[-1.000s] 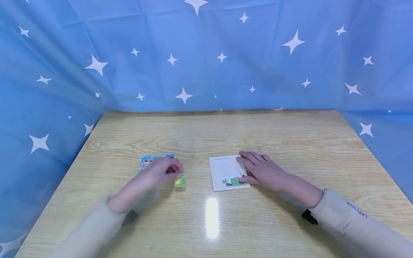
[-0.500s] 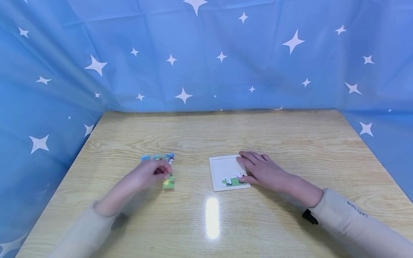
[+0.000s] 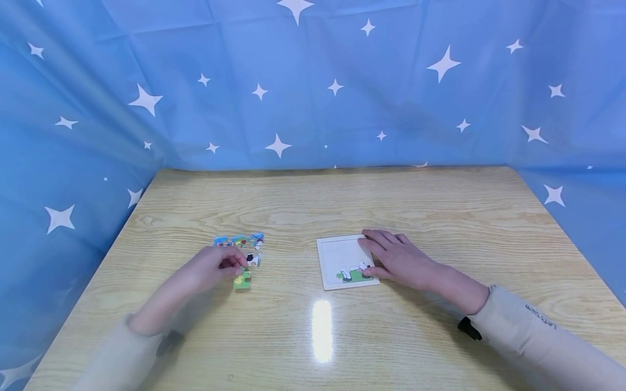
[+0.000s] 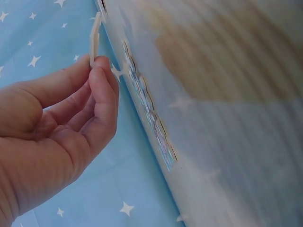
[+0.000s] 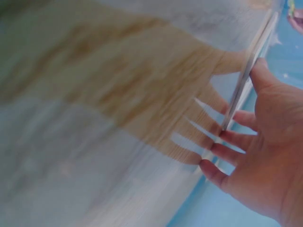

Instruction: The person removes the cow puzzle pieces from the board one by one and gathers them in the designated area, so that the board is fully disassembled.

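Observation:
My left hand (image 3: 207, 270) pinches a green jigsaw piece (image 3: 242, 279) with a yellow figure between thumb and fingertips. In the left wrist view that jigsaw piece (image 4: 95, 40) shows edge-on, held up from the table. At centre lies a white puzzle tray (image 3: 337, 252); joined pieces (image 3: 356, 275) with white legs on green fill its lower right corner. My right hand (image 3: 403, 262) rests on the tray's right edge, fingers spread and fairly straight. Loose jigsaw pieces, including a blue one (image 3: 257, 239) and a black-and-white one (image 3: 254, 259), lie beyond and beside my left hand, which hides some.
The wooden table (image 3: 415, 201) reaches back to a blue curtain (image 3: 313, 92) with white stars, which also hangs along both sides. Bare wood lies between the loose pieces and the tray. A bright light reflection shines in front of the tray.
My left hand has moved left and slightly toward me with the green jigsaw piece, uncovering more loose pieces behind it. My right hand and the tray have stayed put.

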{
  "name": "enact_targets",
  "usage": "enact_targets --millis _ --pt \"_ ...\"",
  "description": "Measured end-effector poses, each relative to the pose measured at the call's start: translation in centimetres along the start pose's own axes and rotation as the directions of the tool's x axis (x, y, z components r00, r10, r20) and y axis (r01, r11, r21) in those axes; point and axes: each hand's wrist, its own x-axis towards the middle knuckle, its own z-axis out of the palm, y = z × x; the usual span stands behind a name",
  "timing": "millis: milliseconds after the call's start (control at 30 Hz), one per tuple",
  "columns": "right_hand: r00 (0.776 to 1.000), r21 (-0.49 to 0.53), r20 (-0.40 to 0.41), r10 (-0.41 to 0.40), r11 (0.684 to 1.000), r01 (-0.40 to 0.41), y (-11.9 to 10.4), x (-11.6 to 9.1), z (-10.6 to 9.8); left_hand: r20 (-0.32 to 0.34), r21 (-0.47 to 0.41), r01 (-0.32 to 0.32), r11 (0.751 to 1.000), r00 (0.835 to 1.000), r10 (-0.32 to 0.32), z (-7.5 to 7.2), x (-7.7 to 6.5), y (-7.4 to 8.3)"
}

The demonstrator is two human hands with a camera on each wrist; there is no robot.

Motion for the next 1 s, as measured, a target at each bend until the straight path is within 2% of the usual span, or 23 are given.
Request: enact_targets --millis 333,667,1000 --pt "1.000 0.001 0.008 0.004 1.000 -0.004 0.1 0.0 0.0 0.013 0.025 0.040 0.999 0.999 -0.040 -1.0 -0.3 -1.1" --pt "1.000 0.000 0.003 -0.005 1.000 0.005 0.0 0.0 -0.1 0.017 0.004 0.105 0.995 0.994 -0.105 -2.0 -0.8 -2.0" --pt "1.000 0.000 0.003 -0.001 1.000 0.001 0.0 0.0 0.0 0.011 0.024 0.129 0.991 0.992 -0.130 -2.6 -1.6 -2.8"
